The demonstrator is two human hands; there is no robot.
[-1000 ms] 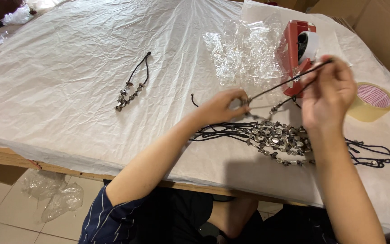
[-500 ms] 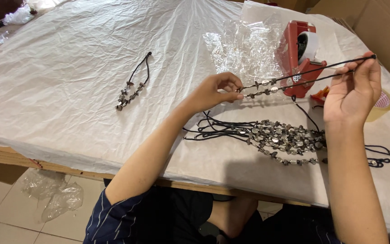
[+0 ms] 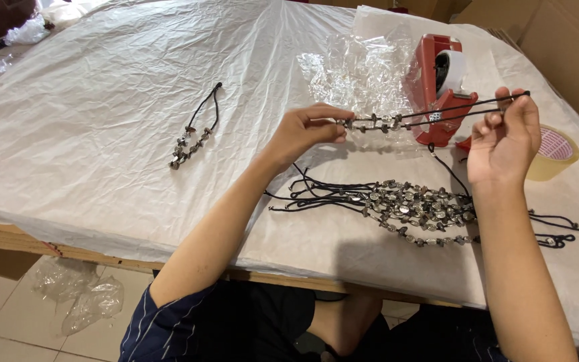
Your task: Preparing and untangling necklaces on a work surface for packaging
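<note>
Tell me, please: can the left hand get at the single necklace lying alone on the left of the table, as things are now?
Probably not at once. The left hand is pinching one end of the stretched necklace, so it is occupied. The path to the single necklace looks free: only bare white sheet lies between.

Bright even light, soft shadows, sharp focus, slight edge distortion.

A tape dispenser stands on the sheet-covered table. Left of the dispenser, crumpled clear bags; far left of it, a lone beaded cord. Right of it, a tape roll. In front of it, a stretched cord held above the table, and nearer the table's edge, a heap of beaded cords.
</note>
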